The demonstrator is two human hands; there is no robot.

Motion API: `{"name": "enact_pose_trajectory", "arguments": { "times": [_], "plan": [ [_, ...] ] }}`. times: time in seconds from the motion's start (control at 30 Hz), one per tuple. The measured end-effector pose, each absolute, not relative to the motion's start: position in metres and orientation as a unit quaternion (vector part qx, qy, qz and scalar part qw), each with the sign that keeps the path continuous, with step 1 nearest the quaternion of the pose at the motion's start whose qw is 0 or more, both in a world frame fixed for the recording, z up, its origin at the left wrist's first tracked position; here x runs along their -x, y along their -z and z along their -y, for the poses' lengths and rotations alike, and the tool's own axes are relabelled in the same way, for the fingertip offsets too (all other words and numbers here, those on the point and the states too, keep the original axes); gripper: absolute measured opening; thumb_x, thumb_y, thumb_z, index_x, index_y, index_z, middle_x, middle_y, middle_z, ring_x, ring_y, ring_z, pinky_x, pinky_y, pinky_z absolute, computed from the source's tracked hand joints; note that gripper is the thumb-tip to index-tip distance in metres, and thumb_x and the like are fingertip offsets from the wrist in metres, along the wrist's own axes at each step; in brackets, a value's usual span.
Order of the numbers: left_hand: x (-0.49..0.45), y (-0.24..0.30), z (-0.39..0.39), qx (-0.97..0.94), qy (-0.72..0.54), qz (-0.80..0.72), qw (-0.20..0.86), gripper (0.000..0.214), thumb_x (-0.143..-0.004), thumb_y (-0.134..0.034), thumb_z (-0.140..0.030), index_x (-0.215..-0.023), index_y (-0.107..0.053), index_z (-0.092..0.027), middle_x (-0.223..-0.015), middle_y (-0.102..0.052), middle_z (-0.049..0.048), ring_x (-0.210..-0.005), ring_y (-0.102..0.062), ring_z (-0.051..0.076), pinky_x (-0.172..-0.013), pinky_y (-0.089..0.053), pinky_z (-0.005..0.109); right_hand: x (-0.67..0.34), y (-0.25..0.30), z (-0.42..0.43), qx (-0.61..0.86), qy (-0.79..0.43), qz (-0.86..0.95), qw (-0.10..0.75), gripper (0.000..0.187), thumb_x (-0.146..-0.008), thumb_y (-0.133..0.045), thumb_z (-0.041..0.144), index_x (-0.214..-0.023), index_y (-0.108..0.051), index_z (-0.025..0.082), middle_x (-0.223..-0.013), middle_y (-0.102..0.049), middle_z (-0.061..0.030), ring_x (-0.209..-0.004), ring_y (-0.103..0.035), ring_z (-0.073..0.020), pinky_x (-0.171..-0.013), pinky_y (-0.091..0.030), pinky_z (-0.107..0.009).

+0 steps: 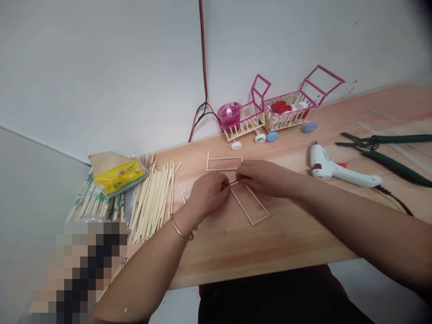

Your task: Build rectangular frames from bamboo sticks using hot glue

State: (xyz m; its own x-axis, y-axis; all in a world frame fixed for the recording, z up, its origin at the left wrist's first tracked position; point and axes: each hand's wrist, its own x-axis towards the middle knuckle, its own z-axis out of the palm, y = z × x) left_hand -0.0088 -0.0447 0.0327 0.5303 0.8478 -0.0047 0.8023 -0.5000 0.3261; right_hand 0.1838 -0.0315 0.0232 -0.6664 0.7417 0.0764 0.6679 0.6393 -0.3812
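From the head camera I see my left hand [209,192] and right hand [258,176] meet at the near corner of a stick frame [250,204] lying flat on the surface [297,234]. Its long side runs away to my right. Both hands' fingers are pinched shut on that corner. Both wrists rest low, and my left is closer to me.

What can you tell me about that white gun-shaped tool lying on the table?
The glue gun looks like white plastic, with a red trigger showing at its far side. It lies flat on its side on the wooden table, nozzle pointing away toward the wall, handle stretching to the right. A dark cord leaves the handle's end and trails toward the table edge. Nothing holds it: both hands are further left, and the green-handled pliers lie just beyond it, apart.
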Motion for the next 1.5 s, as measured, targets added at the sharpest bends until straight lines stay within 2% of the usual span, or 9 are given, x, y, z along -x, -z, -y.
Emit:
{"name": "enact_pose_trajectory", "arguments": {
  "times": [0.47, 0.77, 1.03, 1.5],
  "plan": [
    [0.0054, -0.0295, 0.0471, -0.866, -0.077, -0.482, 0.108, 0.016, -0.080, -0.047, -0.021, -0.078, -0.063, -0.018, -0.078, -0.065, 0.0044, -0.073, -0.057, 0.018, -0.066, -0.044, 0.029, -0.1832, -0.0275, 0.0323, 0.430, -0.180, 0.877, 0.111, 0.019, -0.082, -0.046, 0.018, -0.089, -0.064, 0.016, -0.088, -0.068, -0.0073, -0.080, -0.059, -0.0189, -0.071, -0.041, -0.029],
    [0.0055, -0.0282, 0.0468, -0.868, -0.079, -0.479, 0.100, 0.015, -0.080, -0.048, -0.022, -0.077, -0.062, -0.018, -0.077, -0.065, 0.0041, -0.072, -0.057, 0.017, -0.065, -0.043, 0.028, -0.1846, -0.0293, 0.0333, 0.456, -0.177, 0.864, 0.117, 0.016, -0.076, -0.048, 0.016, -0.082, -0.064, 0.016, -0.078, -0.067, -0.0052, -0.071, -0.057, -0.0167, -0.064, -0.038, -0.025],
    [0.0061, -0.0302, 0.0472, -0.869, -0.078, -0.478, 0.106, 0.015, -0.080, -0.048, -0.022, -0.076, -0.062, -0.018, -0.076, -0.065, 0.0041, -0.070, -0.056, 0.017, -0.064, -0.042, 0.028, -0.1874, -0.0279, 0.0327, 0.452, -0.178, 0.866, 0.118, 0.016, -0.075, -0.049, 0.016, -0.081, -0.063, 0.018, -0.079, -0.068, -0.0049, -0.071, -0.058, -0.0168, -0.064, -0.039, -0.026],
    [0.0064, -0.0295, 0.0468, -0.867, -0.072, -0.482, 0.103, 0.016, -0.081, -0.048, -0.023, -0.077, -0.063, -0.018, -0.076, -0.065, 0.0040, -0.072, -0.057, 0.018, -0.064, -0.043, 0.029, -0.1818, -0.0310, 0.0319, 0.457, -0.156, 0.874, 0.064, 0.014, -0.078, -0.047, 0.018, -0.082, -0.061, 0.017, -0.081, -0.067, -0.0068, -0.073, -0.057, -0.0185, -0.064, -0.037, -0.027]
  ]
}}
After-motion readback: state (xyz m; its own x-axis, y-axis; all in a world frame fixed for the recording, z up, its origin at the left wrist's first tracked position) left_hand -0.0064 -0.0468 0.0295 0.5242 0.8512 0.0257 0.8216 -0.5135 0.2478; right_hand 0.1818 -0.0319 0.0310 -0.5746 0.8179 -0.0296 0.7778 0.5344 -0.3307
